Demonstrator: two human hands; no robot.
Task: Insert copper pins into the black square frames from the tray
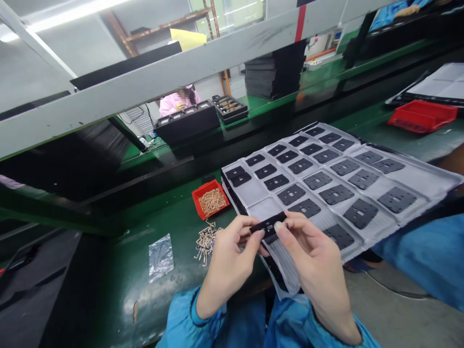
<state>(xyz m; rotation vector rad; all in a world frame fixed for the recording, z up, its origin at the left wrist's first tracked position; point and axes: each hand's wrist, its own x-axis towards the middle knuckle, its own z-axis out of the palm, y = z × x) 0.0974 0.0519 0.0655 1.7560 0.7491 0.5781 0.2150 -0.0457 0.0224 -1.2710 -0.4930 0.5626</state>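
Note:
Between my two hands is a small black plate [268, 226] with cut-outs, held above the near left edge of a tray. My left hand [232, 256] pinches its left end between thumb and fingers. At the other end, my right hand [311, 256] grips it, the thumb pressed on its face; a tiny dark bit shows by the index finger. Below and beyond lies the tray [259, 191], lined with whitish sheet, with several similar black plates [336, 194] in its compartments. Left of my left hand is a loose pile of small tan metal pieces [206, 241].
A red bin [210, 199] full of similar tan pieces stands behind the pile. A clear plastic bag [161, 258] lies on the green bench [126, 275]. Another red bin [422, 116] is at right. A blue sleeve [424, 261] of a neighbour is close on the right.

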